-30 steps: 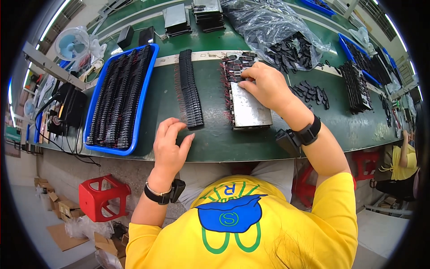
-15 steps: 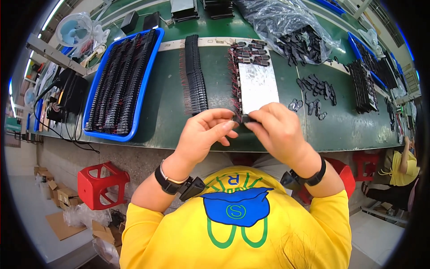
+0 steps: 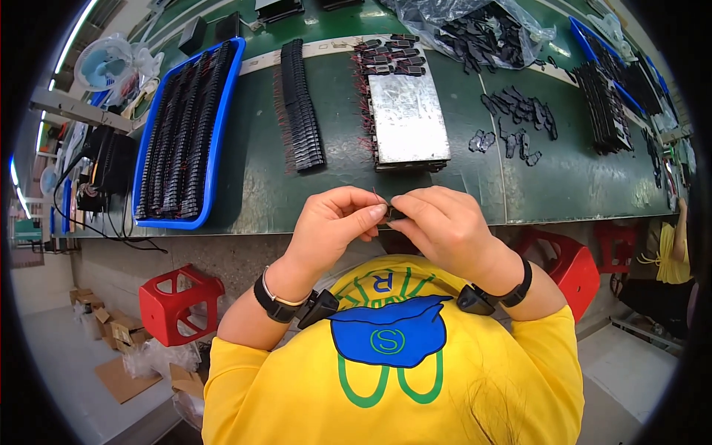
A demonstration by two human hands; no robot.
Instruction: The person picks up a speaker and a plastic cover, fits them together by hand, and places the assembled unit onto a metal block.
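Close to the table's front edge, my left hand (image 3: pixel 340 221) and my right hand (image 3: pixel 447 221) meet at a small black part with a thin red wire (image 3: pixel 394 213). My right fingers pinch its black body. Thumb and forefinger of my left hand close on its wire side; the fingers hide most of it. Beyond them lies a silver metal plate (image 3: pixel 406 122) on a dark stack, with several wired black parts (image 3: pixel 389 55) across its far end and red wires along its left side. Left of that runs a long row of black parts (image 3: pixel 300 107) with red wires.
At the left is a blue tray (image 3: pixel 213 178) packed with rows of black parts. Loose black pieces (image 3: pixel 519 107) lie right of the plate, below a clear plastic bag (image 3: pixel 415 15) of more. Red stools (image 3: pixel 178 304) stand under the table edge. Another person in yellow (image 3: pixel 671 248) is far right.
Both hands have come back from the plate's near edge toward my body, with the small black part between them. The view has shifted slightly, and the plate's near end now shows.
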